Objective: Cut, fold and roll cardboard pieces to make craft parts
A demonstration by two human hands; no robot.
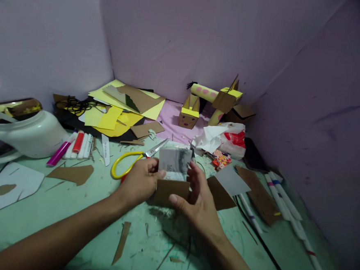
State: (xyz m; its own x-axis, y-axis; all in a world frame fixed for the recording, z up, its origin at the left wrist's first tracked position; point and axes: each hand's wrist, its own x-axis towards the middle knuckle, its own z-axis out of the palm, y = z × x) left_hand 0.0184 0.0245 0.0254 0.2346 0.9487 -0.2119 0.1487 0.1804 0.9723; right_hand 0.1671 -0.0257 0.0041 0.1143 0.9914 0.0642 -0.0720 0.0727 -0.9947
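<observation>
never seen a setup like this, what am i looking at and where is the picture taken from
There is no machine here, just a person's two bare hands. The single picture comes from a camera worn on the head, looking forward and down, so the forearms enter from the bottom.

The left hand and right hand hold a small cardboard box between them, its raised flap printed in grey.

On the green surface, yellow-handled scissors lie just beyond the left hand. Farther left are markers and a white jug. Yellow paper and cardboard scraps lie about, and a cardboard animal head with pointed ears stands at the back.
</observation>
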